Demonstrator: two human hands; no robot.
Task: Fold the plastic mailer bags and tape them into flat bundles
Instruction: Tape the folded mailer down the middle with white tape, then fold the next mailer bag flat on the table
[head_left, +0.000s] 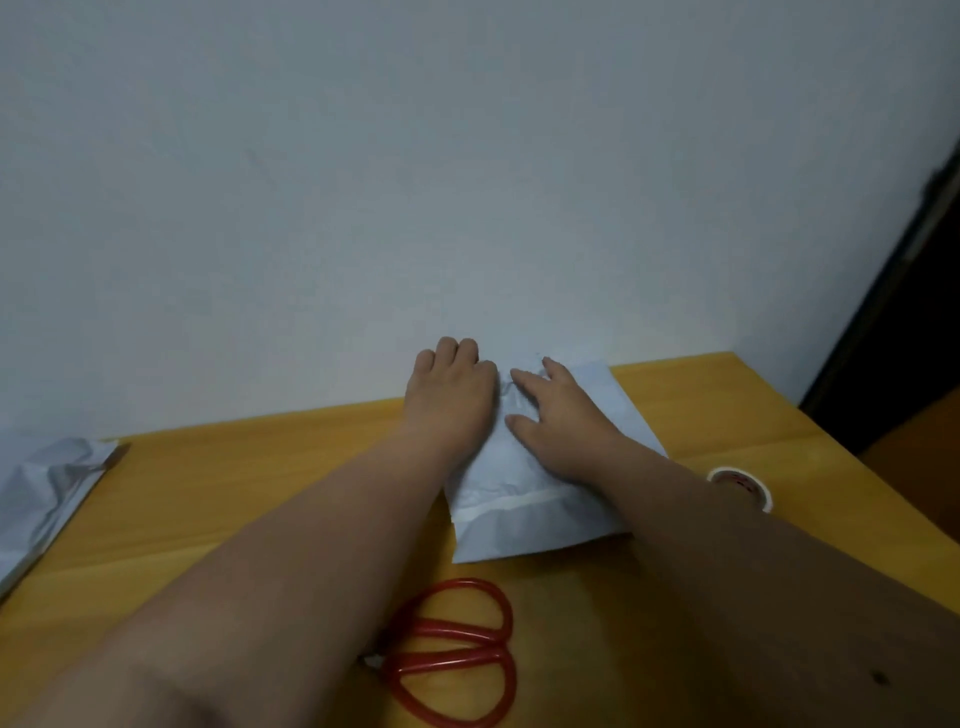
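Observation:
A white plastic mailer bag (524, 519) lies flat on the yellow wooden table (260, 483), its far end reaching the wall. My left hand (451, 392) rests on the bag's far left part with its fingers curled under, knuckles up. My right hand (558, 418) presses flat on the bag's middle, fingers spread and straight. A roll of clear tape (740, 486) sits on the table just right of my right forearm. Red-handled scissors (452, 652) lie near the front edge between my forearms, blades hidden under my left arm.
More crumpled grey-white mailer bags (47, 488) lie at the table's left edge. A plain pale wall (467, 182) rises directly behind the table. A dark door frame (893, 312) stands at the far right, beyond the table's right edge.

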